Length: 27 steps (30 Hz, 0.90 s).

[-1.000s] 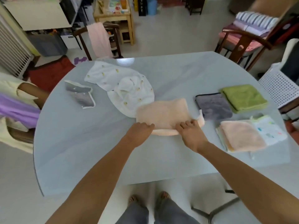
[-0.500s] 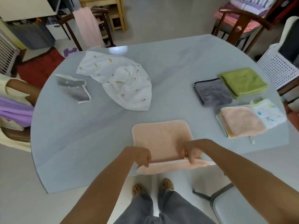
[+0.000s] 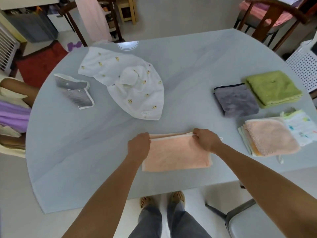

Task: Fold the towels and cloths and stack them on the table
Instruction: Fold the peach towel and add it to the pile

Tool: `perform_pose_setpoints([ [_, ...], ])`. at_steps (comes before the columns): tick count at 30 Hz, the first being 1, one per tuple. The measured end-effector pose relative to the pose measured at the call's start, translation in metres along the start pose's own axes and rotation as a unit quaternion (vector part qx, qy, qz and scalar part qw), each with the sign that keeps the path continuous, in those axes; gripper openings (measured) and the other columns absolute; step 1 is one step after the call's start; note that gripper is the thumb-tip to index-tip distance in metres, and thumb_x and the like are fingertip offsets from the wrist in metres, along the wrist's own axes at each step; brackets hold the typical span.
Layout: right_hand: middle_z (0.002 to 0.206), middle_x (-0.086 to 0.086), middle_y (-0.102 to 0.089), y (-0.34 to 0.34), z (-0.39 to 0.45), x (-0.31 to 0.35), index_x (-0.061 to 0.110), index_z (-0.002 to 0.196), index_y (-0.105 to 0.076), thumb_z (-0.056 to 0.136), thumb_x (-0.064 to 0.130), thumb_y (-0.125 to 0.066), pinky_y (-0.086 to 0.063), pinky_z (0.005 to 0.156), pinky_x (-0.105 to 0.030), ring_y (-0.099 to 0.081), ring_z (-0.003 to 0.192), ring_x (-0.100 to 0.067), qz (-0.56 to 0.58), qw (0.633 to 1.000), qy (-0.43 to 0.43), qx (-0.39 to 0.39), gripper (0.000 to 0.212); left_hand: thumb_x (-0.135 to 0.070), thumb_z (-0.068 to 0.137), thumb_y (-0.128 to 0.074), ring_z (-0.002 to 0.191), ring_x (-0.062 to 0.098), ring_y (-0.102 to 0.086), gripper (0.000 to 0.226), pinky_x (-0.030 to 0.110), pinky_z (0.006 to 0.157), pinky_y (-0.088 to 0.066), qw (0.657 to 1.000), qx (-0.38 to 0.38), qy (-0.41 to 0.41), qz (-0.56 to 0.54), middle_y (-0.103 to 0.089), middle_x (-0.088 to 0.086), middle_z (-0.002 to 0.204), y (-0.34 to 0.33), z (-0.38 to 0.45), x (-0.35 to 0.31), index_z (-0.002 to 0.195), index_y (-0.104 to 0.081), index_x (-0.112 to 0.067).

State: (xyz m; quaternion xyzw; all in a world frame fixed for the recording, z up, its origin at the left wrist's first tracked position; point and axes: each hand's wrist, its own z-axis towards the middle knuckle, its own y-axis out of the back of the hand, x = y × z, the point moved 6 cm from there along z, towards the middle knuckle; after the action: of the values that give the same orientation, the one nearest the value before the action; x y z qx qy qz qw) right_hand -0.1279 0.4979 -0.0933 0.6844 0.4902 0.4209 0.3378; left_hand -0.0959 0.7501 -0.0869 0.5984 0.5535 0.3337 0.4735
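Now peach towel [image 3: 176,153] between hands

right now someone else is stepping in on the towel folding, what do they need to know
Left hand and right hand each pinch a far corner of the peach towel, folded in half on the table.
Done: grey cloth, green towel and a peach-topped stack lie folded at right.
Left: finish this towel, then the white printed cloth and the grey striped cloth.

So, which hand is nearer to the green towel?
Right. The right hand pinches the peach towel's far corner on the green towel's side; the left hand holds the opposite corner.
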Motion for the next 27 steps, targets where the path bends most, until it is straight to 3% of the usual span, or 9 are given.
perform_pose_setpoints([
  [9, 0.1, -0.01, -0.064, -0.011, 0.032, 0.0, 0.011, 0.098, -0.055, 0.096, 0.017, -0.034, -0.039, 0.069, -0.033, -0.058, 0.089, -0.028, -0.025, 0.999, -0.024, -0.004, 0.021, -0.029, 0.103, -0.034, 0.105, 0.023, -0.06, 0.026, 0.034, 0.081, -0.045, 0.998, -0.002, 0.039, 0.055, -0.058, 0.004, 0.118, -0.012, 0.028, 0.0, 0.121, -0.047, -0.015],
  [12, 0.106, -0.01, -0.062, -0.007, 0.04, -0.001, 0.011, 0.105, -0.054, 0.095, 0.022, -0.039, -0.039, 0.081, -0.036, -0.057, 0.098, -0.029, -0.07, 0.996, -0.033, -0.033, 0.02, -0.028, 0.102, -0.038, 0.106, 0.022, -0.057, 0.025, 0.034, 0.079, -0.044, 0.998, 0.006, 0.034, 0.054, -0.055, 0.004, 0.118, -0.016, 0.039, -0.001, 0.12, -0.048, -0.014],
  [14, 0.114, -0.01, -0.057, -0.003, 0.04, -0.005, 0.01, 0.116, -0.051, 0.095, 0.031, -0.045, -0.035, 0.093, -0.038, -0.051, 0.108, -0.029, -0.077, 0.991, -0.049, -0.094, 0.03, -0.026, 0.101, -0.042, 0.107, 0.023, -0.055, 0.023, 0.034, 0.075, -0.042, 0.999, -0.003, 0.041, 0.027, -0.053, 0.005, 0.117, -0.017, 0.042, -0.001, 0.119, -0.048, -0.013],
  [17, 0.121, -0.011, -0.052, 0.0, 0.019, -0.014, 0.009, 0.124, -0.048, 0.092, 0.036, -0.055, -0.032, 0.098, -0.04, -0.046, 0.114, -0.031, 0.055, 0.971, -0.121, -0.2, 0.043, -0.023, 0.096, -0.051, 0.108, 0.025, -0.051, 0.029, 0.034, 0.073, -0.044, 0.998, -0.04, 0.047, 0.017, -0.049, 0.006, 0.122, -0.021, 0.035, 0.004, 0.123, -0.048, -0.012],
  [20, 0.123, -0.013, -0.052, -0.015, -0.009, -0.026, 0.006, 0.124, -0.049, 0.092, 0.038, -0.056, -0.033, 0.098, -0.042, -0.045, 0.117, -0.033, 0.15, 0.945, -0.212, -0.198, 0.046, -0.014, 0.073, -0.076, 0.097, 0.029, -0.06, 0.036, 0.035, 0.069, -0.05, 0.994, -0.102, -0.037, 0.011, -0.06, 0.01, 0.113, -0.021, 0.017, -0.007, 0.106, -0.063, -0.01],
  [22, 0.119, -0.014, -0.057, -0.026, -0.023, -0.034, 0.005, 0.119, -0.052, 0.092, 0.039, -0.055, -0.039, 0.093, -0.042, -0.051, 0.111, -0.033, 0.211, 0.926, -0.256, -0.178, 0.044, -0.015, 0.077, -0.072, 0.115, 0.032, -0.056, 0.04, 0.039, 0.087, -0.048, 0.987, -0.087, -0.132, -0.027, -0.056, 0.012, 0.127, -0.024, 0.004, -0.029, 0.116, -0.061, -0.011],
  [24, 0.111, -0.013, -0.064, -0.033, -0.029, -0.038, 0.005, 0.113, -0.055, 0.092, 0.036, -0.056, -0.045, 0.085, -0.037, -0.059, 0.101, -0.031, 0.299, 0.898, -0.278, -0.164, 0.037, -0.023, 0.092, -0.056, 0.141, 0.026, -0.029, 0.051, 0.038, 0.11, -0.028, 0.977, -0.004, -0.211, -0.023, -0.031, 0.007, 0.153, -0.033, -0.005, -0.056, 0.14, -0.042, -0.014],
  [27, 0.105, -0.014, -0.066, -0.029, -0.031, -0.036, 0.005, 0.111, -0.055, 0.09, 0.027, -0.06, -0.046, 0.081, -0.033, -0.062, 0.094, -0.029, 0.355, 0.871, -0.286, -0.185, 0.031, -0.033, 0.098, -0.048, 0.148, 0.018, 0.001, 0.068, 0.031, 0.12, -0.005, 0.961, 0.063, -0.268, 0.012, 0.001, 0.001, 0.161, -0.043, -0.007, -0.082, 0.153, -0.012, -0.017],
])
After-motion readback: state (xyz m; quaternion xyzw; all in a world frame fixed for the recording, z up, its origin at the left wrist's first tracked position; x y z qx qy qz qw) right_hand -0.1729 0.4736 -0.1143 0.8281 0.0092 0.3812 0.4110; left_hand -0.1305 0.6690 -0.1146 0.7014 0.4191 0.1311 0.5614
